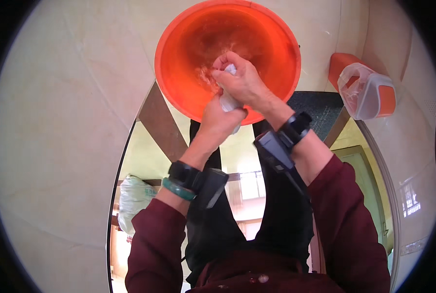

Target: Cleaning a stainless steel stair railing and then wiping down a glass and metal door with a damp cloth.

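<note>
Both of my hands are closed around a wrung, white cloth (230,103) over the near part of a round orange basin (162,66). My left hand (219,116) grips its lower end, nearer my body. Farther up, my right hand (241,82) has its fingers curled around the other end, close to the water (206,75). The water looks stirred and splashing beside my right fingertips. Much of the cloth is hidden inside my hands, with a bit hanging out below the left one.
Right of the basin is an orange and translucent white plastic container (369,93). A dark speckled slab (318,110) lies between it and my right forearm. Dark devices are strapped on both wrists, with a green bangle (178,189) on the left. A pale bag (136,200) sits at lower left.
</note>
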The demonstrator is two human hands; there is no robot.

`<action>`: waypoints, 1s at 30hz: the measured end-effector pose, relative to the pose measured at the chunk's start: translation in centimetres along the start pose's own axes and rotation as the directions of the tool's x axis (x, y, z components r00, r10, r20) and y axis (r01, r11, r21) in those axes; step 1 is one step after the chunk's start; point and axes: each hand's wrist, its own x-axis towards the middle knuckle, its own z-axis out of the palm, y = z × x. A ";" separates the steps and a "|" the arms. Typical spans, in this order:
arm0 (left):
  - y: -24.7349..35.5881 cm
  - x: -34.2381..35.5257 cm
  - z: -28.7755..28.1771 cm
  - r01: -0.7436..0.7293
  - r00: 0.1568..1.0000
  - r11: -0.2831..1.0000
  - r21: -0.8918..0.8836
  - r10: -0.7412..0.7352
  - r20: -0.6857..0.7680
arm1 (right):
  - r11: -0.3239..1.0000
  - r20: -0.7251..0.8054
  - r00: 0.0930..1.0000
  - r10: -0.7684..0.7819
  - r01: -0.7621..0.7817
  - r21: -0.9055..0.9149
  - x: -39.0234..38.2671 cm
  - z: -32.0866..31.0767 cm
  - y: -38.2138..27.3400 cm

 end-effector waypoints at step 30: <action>0.1 -3.5 0.2 0.156 0.985 0.910 -0.384 -0.114 0.131 | 0.938 0.180 0.976 0.123 -0.174 0.299 -1.4 -1.6 -0.5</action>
